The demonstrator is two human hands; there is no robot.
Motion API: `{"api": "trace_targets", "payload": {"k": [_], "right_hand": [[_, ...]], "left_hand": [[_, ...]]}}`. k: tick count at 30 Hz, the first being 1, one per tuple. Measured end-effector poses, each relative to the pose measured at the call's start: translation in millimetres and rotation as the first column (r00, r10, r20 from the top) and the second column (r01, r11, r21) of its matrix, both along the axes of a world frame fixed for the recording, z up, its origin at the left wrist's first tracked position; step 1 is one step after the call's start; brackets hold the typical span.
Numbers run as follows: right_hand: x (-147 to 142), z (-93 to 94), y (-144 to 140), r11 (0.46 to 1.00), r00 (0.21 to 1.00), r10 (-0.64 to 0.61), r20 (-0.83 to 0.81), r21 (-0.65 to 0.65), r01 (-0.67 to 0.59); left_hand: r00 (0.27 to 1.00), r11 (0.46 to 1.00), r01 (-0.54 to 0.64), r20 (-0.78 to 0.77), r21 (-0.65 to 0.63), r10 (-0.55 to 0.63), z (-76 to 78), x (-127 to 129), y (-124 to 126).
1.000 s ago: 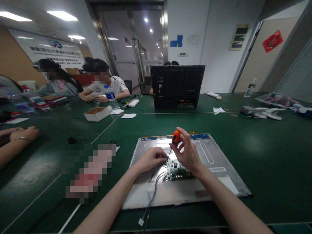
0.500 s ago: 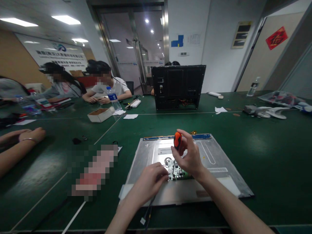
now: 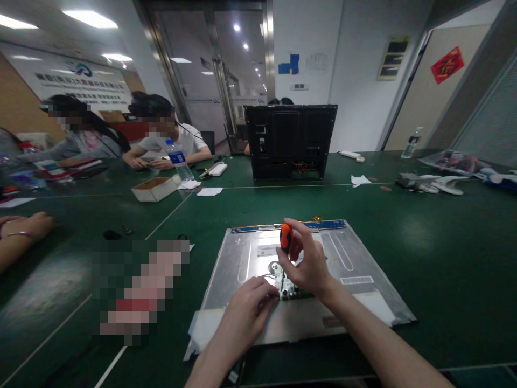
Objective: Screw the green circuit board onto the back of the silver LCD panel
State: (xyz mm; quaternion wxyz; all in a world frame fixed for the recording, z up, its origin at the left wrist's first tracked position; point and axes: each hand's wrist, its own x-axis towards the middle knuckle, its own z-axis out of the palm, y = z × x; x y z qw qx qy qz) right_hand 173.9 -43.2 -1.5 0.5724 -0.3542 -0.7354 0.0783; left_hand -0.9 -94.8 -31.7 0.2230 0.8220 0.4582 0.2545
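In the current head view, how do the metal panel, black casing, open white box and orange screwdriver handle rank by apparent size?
1. metal panel, partly covered
2. black casing
3. open white box
4. orange screwdriver handle

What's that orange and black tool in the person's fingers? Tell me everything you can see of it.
It looks like a screwdriver: a stubby, rounded orange handle with black patches, plastic or rubber by its look, and a thin, dark shaft. It stands nearly upright, handle up, in the grip of the right hand. The shaft points down at the circuit board on the metal panel; whether its tip touches is too small to tell.
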Motion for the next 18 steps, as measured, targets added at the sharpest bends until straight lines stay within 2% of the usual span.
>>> {"api": "trace_targets", "payload": {"k": [8, 18], "right_hand": [[-2.1, 6.5, -9.2, 0.999, 0.999, 0.041, -0.031, 0.027, -0.04], [-1.5, 4.0, -10.3, 0.998, 0.999, 0.051, -0.007, 0.038, -0.05]], "left_hand": [[1.0, 1.0, -0.003, 0.015, 0.024, 0.003, -2.3, -1.4, -0.5], [1.0, 0.999, 0.007, -0.013, 0.048, -0.007, -1.6, -0.3, -0.7]]}}
